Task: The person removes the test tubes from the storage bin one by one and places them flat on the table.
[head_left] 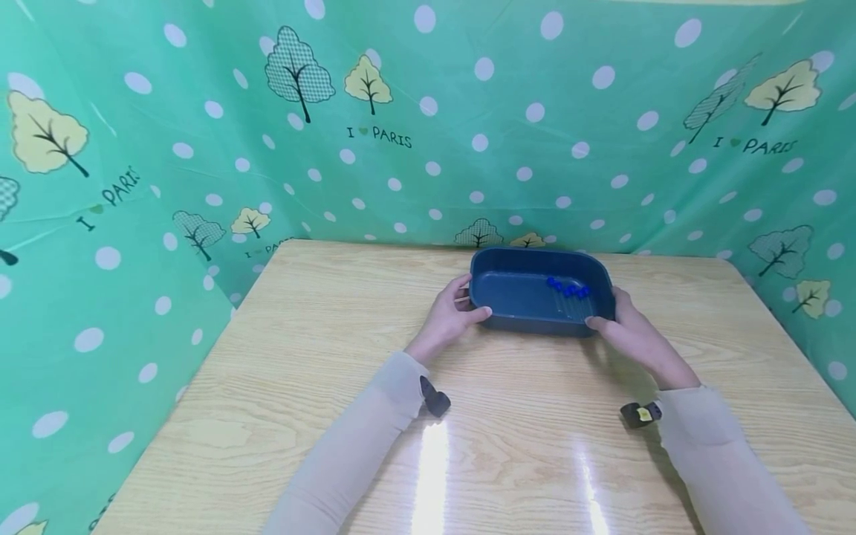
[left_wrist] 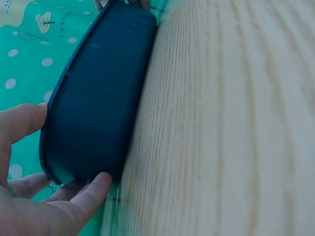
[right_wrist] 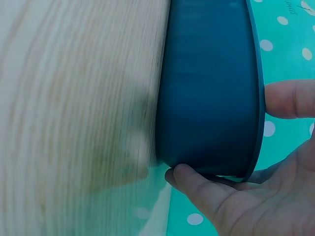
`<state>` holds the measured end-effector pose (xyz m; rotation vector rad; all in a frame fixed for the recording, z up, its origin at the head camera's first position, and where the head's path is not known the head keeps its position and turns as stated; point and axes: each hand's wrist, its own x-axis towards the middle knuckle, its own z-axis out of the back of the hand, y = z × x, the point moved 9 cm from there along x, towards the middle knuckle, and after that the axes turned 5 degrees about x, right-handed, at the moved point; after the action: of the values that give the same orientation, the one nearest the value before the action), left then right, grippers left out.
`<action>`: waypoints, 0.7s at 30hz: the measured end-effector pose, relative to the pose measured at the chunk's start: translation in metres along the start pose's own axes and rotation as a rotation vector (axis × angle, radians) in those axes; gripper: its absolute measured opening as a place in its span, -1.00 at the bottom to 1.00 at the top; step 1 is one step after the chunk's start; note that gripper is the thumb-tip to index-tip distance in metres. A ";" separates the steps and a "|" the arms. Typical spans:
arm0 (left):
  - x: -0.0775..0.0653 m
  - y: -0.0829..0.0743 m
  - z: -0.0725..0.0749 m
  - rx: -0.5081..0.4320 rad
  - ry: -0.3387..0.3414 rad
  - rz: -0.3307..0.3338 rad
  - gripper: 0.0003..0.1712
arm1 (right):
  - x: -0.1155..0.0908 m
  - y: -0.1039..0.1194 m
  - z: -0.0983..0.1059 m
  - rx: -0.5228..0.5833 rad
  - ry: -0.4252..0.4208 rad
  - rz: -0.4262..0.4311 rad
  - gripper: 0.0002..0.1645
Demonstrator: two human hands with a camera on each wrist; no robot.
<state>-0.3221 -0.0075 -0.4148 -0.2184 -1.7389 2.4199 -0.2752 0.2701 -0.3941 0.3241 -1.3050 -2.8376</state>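
Note:
A dark blue rectangular basin (head_left: 515, 325) with rounded corners is near the back of the table, its open top facing up. Several small bright blue pieces (head_left: 570, 290) lie inside, toward its right end, by a ridged patch of the floor. My left hand (head_left: 449, 318) grips the left end, thumb at the front rim and fingers around the side. At the opposite end my right hand (head_left: 631, 331) holds it the same way. Both wrist views show the basin's outer wall (left_wrist: 98, 93) close over the wood, with fingertips against its end.
The pale wooden table (head_left: 321, 327) reaches back to a green polka-dot cloth (head_left: 401, 89) that hangs behind and on both sides. Dark wrist cameras (head_left: 436, 399) sit on both sleeves. Light reflections streak the table's front.

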 end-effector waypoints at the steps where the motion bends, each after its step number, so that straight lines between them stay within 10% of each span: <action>1: 0.000 0.000 0.000 0.000 0.000 0.001 -0.10 | 0.000 0.000 0.000 -0.001 -0.001 0.001 0.08; 21: -0.003 0.002 0.007 -0.004 -0.001 -0.009 -0.09 | 0.004 0.004 -0.006 -0.002 -0.003 0.033 0.07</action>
<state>-0.3205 -0.0153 -0.4143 -0.2094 -1.7418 2.4100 -0.2779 0.2627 -0.3949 0.2959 -1.2959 -2.8127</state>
